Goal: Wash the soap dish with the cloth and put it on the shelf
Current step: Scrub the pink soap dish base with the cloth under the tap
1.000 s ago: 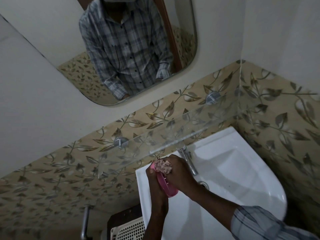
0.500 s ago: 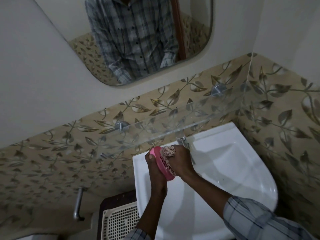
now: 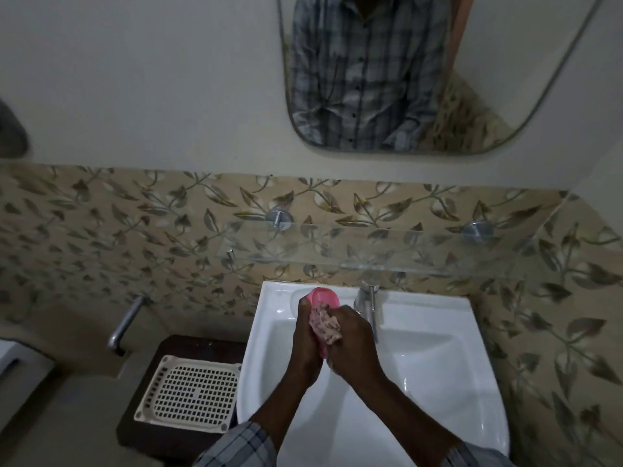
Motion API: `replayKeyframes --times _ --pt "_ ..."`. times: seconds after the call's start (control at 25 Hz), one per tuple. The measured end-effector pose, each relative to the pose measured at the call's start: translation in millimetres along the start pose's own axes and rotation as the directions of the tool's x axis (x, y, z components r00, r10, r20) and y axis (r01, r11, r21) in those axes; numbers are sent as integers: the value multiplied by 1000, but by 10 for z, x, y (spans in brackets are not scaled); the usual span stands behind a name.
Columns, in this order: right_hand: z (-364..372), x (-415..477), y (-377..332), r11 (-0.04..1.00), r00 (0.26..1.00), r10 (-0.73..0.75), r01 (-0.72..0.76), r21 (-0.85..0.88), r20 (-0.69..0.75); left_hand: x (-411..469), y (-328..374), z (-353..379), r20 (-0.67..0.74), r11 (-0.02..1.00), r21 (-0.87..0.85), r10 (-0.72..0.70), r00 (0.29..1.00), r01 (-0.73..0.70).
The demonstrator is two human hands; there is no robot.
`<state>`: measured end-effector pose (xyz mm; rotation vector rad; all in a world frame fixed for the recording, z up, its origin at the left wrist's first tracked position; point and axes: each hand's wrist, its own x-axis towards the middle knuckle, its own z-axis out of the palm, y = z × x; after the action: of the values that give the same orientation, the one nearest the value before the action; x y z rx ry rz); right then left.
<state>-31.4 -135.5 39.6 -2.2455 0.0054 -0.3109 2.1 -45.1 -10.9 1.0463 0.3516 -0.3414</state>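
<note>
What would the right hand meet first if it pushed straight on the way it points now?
The cloth it grips, pressed against the pink soap dish held by the left hand. Beyond those, probably the sink rim and tiled wall; depth is unclear.

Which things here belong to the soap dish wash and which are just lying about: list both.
In the job: pink soap dish held by the left hand; cloth pressed on it by the right hand; glass shelf; sink.

Lying about: white perforated tray; mirror; wall handle.
</note>
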Motion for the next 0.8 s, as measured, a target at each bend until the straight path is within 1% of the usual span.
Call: replayKeyframes --times 0.04,0.08,0.2,0.24,0.32,0.4,0.48,0.52,0.56,0.64,0.68,0.72,0.76,0.8 --pt "19 155 -77 999 998 37 -39 -27 -44 -8 -20 19 6 1000 -17 -1 1000 1" --pt "25 297 -140 995 996 76 -79 -57 -55 -8 -24 27 -7 999 -29 12 1000 -12" --pt "37 466 -196 966 987 161 -153 -207 19 3 51 45 -74 993 -102 58 996 -65" --pt "27 440 -198 951 983 177 -157 -265 54 12 68 48 -107 989 -128 55 993 -69" --pt "0 302 -165 928 975 204 -165 -333 85 5 80 55 -156 982 -184 0 988 -29" --pt "4 113 -205 942 979 172 -130 -309 111 -26 4 27 -146 972 -233 -57 988 22" --pt "82 -36 -326 983 990 67 -44 -180 122 -51 -81 -31 -103 960 -269 -109 989 77" --pt "116 -34 -356 989 996 25 -12 -147 89 -71 -106 -25 -81 956 -277 -123 989 96" --pt "139 45 -370 986 999 12 -4 -165 46 -72 -117 -26 -62 955 -280 -119 991 97" --pt "92 332 -332 976 998 69 -68 -206 -1 -86 -75 17 -40 964 -260 -71 997 59" --pt "39 453 -276 971 994 108 -105 -217 2 -100 -26 32 -19 966 -254 -50 999 44" --pt "-8 497 -223 966 990 130 -115 -232 48 -95 12 19 9 966 -256 -31 999 32" --pt "-45 475 -193 956 984 101 -56 -287 144 -83 49 -9 15 962 -272 -27 1000 30" --pt "-69 392 -185 939 956 33 70 -336 291 -42 50 -76 -3 958 -283 -58 998 55"
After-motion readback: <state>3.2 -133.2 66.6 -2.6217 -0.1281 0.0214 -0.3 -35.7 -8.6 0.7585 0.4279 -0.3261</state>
